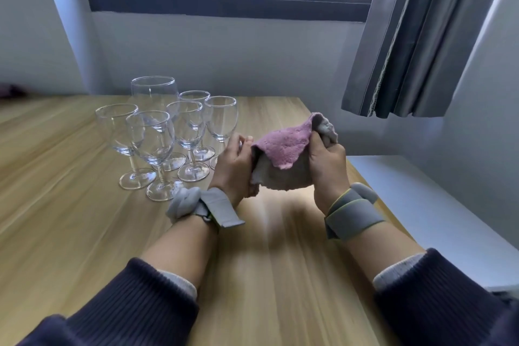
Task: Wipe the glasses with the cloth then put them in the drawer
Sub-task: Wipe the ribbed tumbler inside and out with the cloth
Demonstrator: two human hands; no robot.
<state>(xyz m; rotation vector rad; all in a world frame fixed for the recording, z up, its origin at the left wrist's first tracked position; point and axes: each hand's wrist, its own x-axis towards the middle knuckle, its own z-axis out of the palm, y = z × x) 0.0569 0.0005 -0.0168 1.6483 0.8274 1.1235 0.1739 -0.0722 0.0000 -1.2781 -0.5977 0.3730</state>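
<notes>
Several clear stemmed glasses (157,135) stand upright in a cluster on the wooden table (70,205), left of centre, with a larger one (154,93) at the back. Just right of them, above the table, both hands hold a pink and grey cloth (280,149) bunched between them. My left hand (233,166) grips the cloth's left side, fingers curled. My right hand (327,163) grips its right side, with a grey fold sticking up above the thumb. The cloth bulges, and I cannot tell whether anything is wrapped inside. The nearest glass (220,118) stands right behind my left hand.
A white surface (421,205) runs lower along the table's right edge. A grey curtain (407,50) hangs at the upper right beside the window (224,3). A dark blurred item (11,91) lies at the far left of the table. No drawer is in view.
</notes>
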